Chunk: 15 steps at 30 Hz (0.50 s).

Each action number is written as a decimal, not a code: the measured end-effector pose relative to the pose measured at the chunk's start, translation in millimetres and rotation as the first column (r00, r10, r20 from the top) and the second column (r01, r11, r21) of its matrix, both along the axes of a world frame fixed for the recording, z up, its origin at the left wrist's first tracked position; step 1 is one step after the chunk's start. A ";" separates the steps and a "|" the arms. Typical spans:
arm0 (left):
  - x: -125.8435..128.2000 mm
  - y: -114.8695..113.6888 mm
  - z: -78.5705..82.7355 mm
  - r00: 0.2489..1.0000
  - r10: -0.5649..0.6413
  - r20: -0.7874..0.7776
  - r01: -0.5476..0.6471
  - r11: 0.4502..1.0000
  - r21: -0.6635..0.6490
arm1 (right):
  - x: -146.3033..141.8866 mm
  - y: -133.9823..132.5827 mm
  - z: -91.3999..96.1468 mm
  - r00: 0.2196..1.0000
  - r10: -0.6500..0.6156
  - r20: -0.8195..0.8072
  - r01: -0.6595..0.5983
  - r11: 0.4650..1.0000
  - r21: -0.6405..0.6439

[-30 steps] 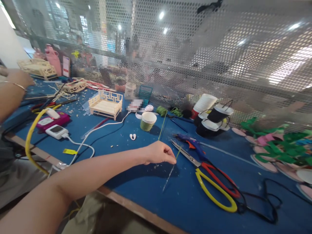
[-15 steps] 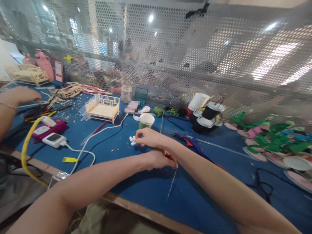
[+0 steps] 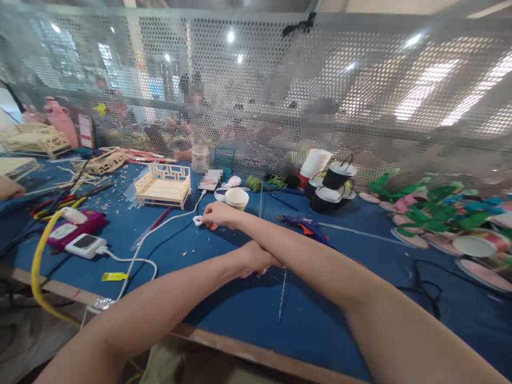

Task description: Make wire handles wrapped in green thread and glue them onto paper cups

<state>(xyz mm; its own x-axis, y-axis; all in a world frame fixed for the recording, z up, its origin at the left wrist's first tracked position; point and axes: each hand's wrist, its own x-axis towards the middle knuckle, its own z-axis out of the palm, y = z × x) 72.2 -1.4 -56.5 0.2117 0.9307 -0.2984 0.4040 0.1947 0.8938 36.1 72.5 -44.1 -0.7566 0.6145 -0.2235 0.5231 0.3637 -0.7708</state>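
Note:
My forearms cross over the blue table, the right one lying on top. My right hand is pinched shut at the near left of a pale paper cup. At its fingertips is a small white curled piece, of a kind I cannot make out. A bit of orange shows under those fingers. My left hand is curled beneath the right forearm, its fingertips partly hidden. Whatever it may hold is not visible. Just below it runs a thin clear strip. To the right lies a blue glue gun.
A miniature wooden daybed stands left of the cup. White cables, a purple power strip and pliers spread farther left, near another person's hand. Black-and-white cups and green paper leaves sit right, before a perforated metal screen.
My right hand has moved left, and the white piece has shifted left with it. My left hand has drawn slightly left under the right forearm. The other person's hand has pulled back left.

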 end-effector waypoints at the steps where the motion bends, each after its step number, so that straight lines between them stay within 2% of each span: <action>1: -0.2 0.2 -0.1 1.000 -0.005 0.015 0.005 1.000 -0.001 | 2.3 0.3 0.9 1.000 -0.002 0.013 0.002 1.000 -0.004; 5: 1.3 1.0 -2.4 0.992 0.017 0.124 -0.017 1.000 -0.001 | 11.0 -0.3 0.9 0.997 0.005 0.073 -0.002 0.999 -0.037; 9: 2.9 1.1 -2.5 0.989 0.055 0.137 -0.054 0.998 -0.012 | 10.2 -4.6 6.1 0.998 0.034 0.044 -0.032 0.998 -0.044; 12: 4.2 2.0 0.5 0.987 0.055 0.151 -0.052 0.998 -0.022 | 24.1 -7.3 24.1 0.999 0.036 -0.036 -0.035 0.999 0.028; 15: 6.2 5.6 3.1 0.978 0.066 0.198 -0.064 0.998 -0.018 | 66.5 -7.6 46.6 0.982 0.013 -0.190 0.020 0.984 0.175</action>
